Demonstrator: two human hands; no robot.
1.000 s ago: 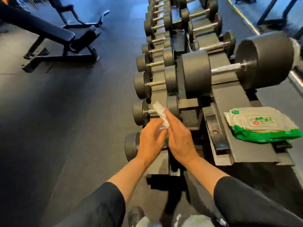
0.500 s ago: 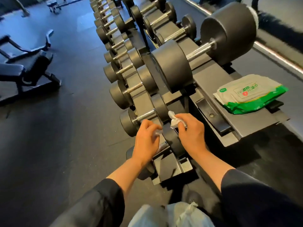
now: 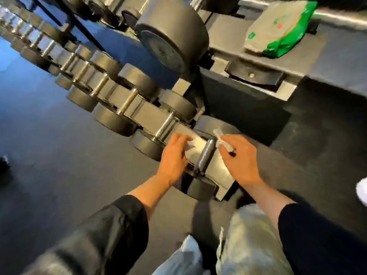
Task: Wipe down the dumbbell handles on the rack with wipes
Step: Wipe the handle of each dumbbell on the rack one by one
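The right hand [image 3: 239, 158] pinches a crumpled white wet wipe [image 3: 221, 140] between curled fingers, just right of the knurled silver handle [image 3: 204, 155] of the nearest small black dumbbell. The left hand [image 3: 174, 155] lies on the other side of that handle, fingers bent against a white scrap; the blur hides whether they grip it or only touch it. The dumbbell sits at the near end of the low tier of the grey metal rack [image 3: 248, 100], with a row of black dumbbells [image 3: 111, 96] running away to the upper left. On the rack's upper shelf lies a green and white pack of wipes [image 3: 278, 30]. Black sleeves cover both forearms.
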